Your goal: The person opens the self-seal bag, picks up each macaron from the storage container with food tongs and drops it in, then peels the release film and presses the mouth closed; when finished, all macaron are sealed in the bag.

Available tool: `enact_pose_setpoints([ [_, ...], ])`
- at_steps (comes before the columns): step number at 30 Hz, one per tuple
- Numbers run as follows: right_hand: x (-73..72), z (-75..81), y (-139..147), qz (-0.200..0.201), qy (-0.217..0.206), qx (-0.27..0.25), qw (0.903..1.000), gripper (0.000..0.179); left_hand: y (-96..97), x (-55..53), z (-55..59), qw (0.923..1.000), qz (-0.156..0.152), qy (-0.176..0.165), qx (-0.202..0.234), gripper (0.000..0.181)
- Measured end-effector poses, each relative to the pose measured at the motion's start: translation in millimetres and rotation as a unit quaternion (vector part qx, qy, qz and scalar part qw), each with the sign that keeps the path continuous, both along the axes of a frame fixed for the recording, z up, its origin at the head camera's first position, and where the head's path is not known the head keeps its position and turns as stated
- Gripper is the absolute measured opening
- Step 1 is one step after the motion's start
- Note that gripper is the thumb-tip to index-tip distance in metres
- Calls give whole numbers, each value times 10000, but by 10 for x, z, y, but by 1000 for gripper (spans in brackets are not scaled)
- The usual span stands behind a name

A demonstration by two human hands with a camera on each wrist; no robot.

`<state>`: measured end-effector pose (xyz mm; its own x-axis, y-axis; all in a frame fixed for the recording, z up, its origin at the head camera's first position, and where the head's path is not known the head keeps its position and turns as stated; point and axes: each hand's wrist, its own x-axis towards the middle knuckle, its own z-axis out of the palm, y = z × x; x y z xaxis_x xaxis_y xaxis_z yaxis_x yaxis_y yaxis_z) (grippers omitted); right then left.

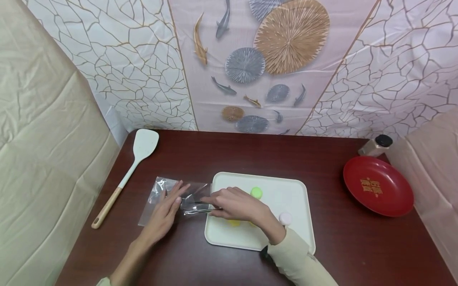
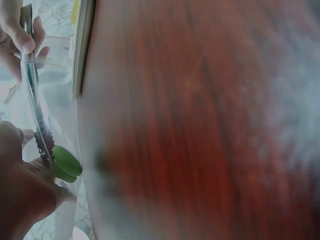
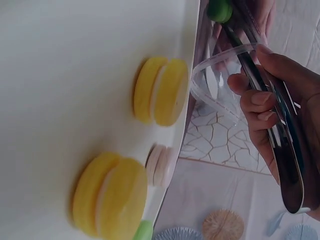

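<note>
My right hand [image 1: 237,204] grips metal tongs [image 3: 287,170] above the left edge of a white tray [image 1: 293,194]. The tongs reach through the mouth of a clear plastic bag [image 1: 150,208], and a green macaron [image 2: 66,163] sits at their tips inside it. On the bag lies my left hand [image 1: 166,210], fingers stretched out and thumb apart, beside the tong tips. Two yellow macarons [image 3: 161,91], a pale pink macaron [image 1: 285,218] and another green macaron [image 1: 256,193] rest on the tray; my right hand partly hides the yellow ones in the head view.
To the left lies a white spatula [image 1: 144,145] with a wooden handle. A red plate [image 1: 390,178] with gold characters is at the right, with a black-capped jar [image 1: 373,147] behind it. A patterned cloth [image 1: 247,115] hangs along the table's back edge.
</note>
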<state>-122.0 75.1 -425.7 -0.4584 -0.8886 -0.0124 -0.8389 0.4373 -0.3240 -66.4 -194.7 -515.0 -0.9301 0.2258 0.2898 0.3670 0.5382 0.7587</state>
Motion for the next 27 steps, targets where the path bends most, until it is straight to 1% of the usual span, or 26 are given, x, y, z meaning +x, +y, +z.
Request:
enact_pose_setpoints([
  [3,-15,-8,-50,84,74,84,9999,40,-14,15,27,9999,64,-108,19,45],
  [5,-28,-13,-77,113,41,99,9999,41,-20,27,36,9998,90,-157,-14,45],
  [8,-43,-8,-109,124,22,149,9998,42,-26,42,31,9999,92,-142,-21,45],
  [11,-52,5,-152,170,124,293,9993,44,-34,46,1,9999,67,-72,77,44],
  [13,-56,19,-189,201,263,416,9986,44,-51,34,-51,9999,42,103,109,45],
  [15,-61,33,-232,237,360,495,9978,44,-59,27,-71,9996,71,233,115,46],
  [17,-70,43,-274,245,366,519,9977,43,-64,24,-69,9994,116,299,98,46],
  [18,-75,48,-294,254,359,528,9976,42,-67,22,-63,9994,150,321,52,46],
  [22,-91,71,-367,247,251,516,9981,39,-55,39,31,9995,266,129,-90,44],
  [24,-96,84,-396,241,307,547,9977,38,-49,42,66,9994,300,61,-182,44],
  [27,-103,86,-421,197,397,583,9973,37,-46,36,88,9995,266,18,-178,44],
])
